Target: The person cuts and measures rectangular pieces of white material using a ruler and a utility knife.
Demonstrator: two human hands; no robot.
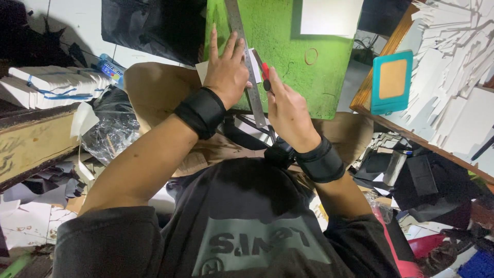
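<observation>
Left hand [225, 69] presses flat on the metal ruler [246, 56], hiding most of the white card [203, 70]; right hand [288, 105] grips a red-handled knife [265, 76], blade hidden, at the green mat's [288, 77] near edge amid floor scraps.

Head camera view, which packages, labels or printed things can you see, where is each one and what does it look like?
Wrapped packet: floor at upper left, beside the paper bundles; small, blue and white with a red patch.
Paper bundles: far left; white stacks tied with blue bands.
Card: wooden shelf at right; teal rectangle with a tan panel.
Shirt print: person's chest, bottom centre; grey-green block on black.
</observation>
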